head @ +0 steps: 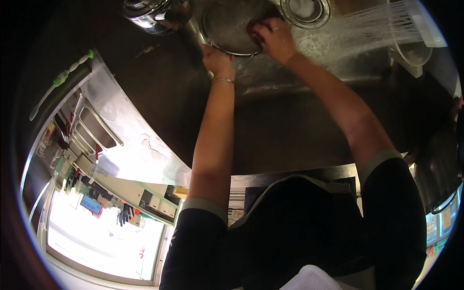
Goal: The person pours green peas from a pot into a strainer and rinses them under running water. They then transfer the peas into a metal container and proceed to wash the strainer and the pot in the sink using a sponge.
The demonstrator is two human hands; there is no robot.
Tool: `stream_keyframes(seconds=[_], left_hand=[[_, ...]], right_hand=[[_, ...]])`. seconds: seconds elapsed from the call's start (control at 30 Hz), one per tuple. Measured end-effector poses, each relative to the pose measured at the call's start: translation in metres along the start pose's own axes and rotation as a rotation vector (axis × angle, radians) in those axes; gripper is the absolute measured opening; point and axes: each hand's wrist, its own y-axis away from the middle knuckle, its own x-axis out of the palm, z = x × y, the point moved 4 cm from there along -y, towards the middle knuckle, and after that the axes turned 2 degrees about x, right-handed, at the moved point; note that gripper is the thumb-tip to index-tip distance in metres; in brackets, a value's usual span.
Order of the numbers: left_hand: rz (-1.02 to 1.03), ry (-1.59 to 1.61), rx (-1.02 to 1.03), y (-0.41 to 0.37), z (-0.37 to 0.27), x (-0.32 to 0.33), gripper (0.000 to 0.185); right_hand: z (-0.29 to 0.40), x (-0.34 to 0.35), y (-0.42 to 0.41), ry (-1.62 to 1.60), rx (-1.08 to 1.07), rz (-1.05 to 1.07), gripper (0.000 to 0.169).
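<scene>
A round metal vessel or lid with a thin bright rim (235, 27) lies in a large stainless steel sink (290, 119). My left hand (217, 61) grips its near left edge, beside a wire loop or handle. Pressed to the right part of its surface, a dark reddish scrubbing pad (255, 32) is held in my right hand (277, 40), which wears a ring. The pad's far side is hidden by the fingers. Whether the round piece is a lid, a pan or a strainer, I cannot tell.
A shiny metal pot (156, 14) stands at the upper left. Round the drain opening (305, 11) is a metal ring with something white inside. Water sprays from a white fixture (427, 25) at the right. A green and white long-handled brush (61, 79) lies at the left.
</scene>
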Motion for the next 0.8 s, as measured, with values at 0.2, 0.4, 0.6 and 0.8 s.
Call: stream_keyframes(seconds=[0.2, 0.4, 0.6, 0.8], left_hand=[[0.102, -0.007, 0.091, -0.014, 0.007, -0.017, 0.039], [0.212, 0.016, -0.009, -0.002, -0.012, -0.017, 0.036], [0.244, -0.107, -0.009, 0.007, -0.017, -0.010, 0.030], [0.086, 0.155, 0.177, 0.004, -0.015, -0.006, 0.031]], right_hand=[[0.067, 0.010, 0.022, 0.230, -0.485, 0.338, 0.018], [0.087, 0.011, -0.020, 0.227, -0.495, 0.423, 0.019], [0.061, 0.028, -0.099, 0.138, -0.116, 0.532, 0.034], [-0.048, 0.008, -0.076, -0.758, 1.043, 0.493, 0.016]])
